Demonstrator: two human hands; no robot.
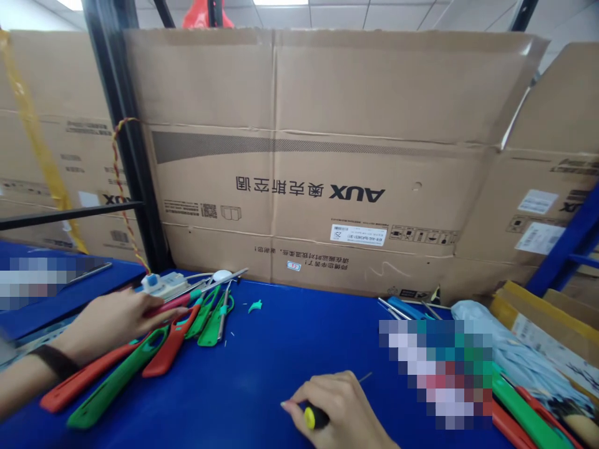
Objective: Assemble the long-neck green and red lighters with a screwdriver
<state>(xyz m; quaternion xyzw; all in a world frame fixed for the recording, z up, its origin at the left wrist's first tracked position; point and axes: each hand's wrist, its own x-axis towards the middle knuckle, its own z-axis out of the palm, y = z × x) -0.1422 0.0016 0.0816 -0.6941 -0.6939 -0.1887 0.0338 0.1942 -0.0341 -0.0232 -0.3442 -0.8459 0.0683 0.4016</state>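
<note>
My right hand is closed round a screwdriver with a black and yellow handle, whose thin shaft shows beyond the knuckles. My left hand, with a dark band at its wrist, is closed on a red handle at the left of the table. A long metal part reaches away from that handle toward the cardboard. Below and beside the left hand lie a long green plastic piece, red plastic pieces and green-handled tools. Their exact kind is unclear.
A white power strip with a twisted cord stands behind my left hand. Small turquoise scraps lie on the blue table. At right are a light-blue bag, more green handles and a box. Cardboard walls the back.
</note>
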